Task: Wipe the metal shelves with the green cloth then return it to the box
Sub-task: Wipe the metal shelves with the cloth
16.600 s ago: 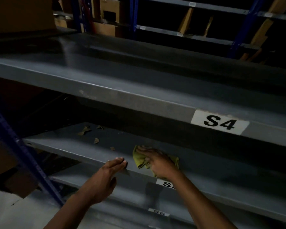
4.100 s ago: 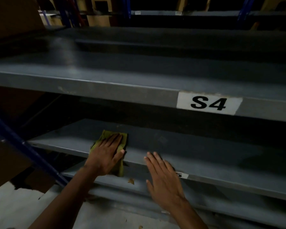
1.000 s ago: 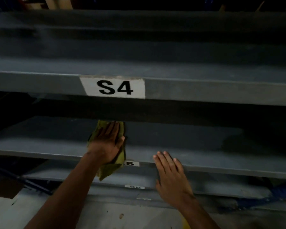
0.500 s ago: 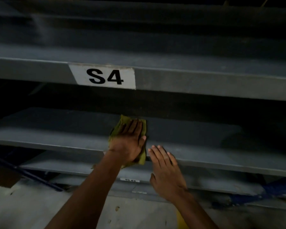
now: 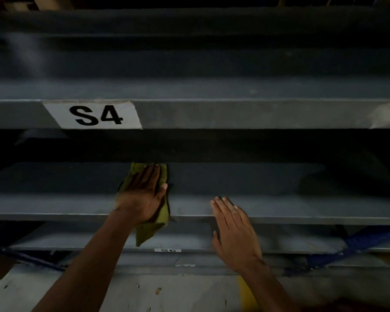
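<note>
While your left hand [image 5: 142,197] presses the cloth [image 5: 152,230] flat below the S4 label [image 5: 95,115], sweep toward your empty, open right hand [image 5: 232,230] on the shelf [image 5: 302,208].

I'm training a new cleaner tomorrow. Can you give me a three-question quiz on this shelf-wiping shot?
1. True or false: the left hand presses the cloth flat on the shelf.
2. What does the label above the hands read?
3. The right hand is: A) holding the cloth, B) open at the shelf's front edge, C) on the label.

Key: 1 true; 2 S4; 3 B.
</note>
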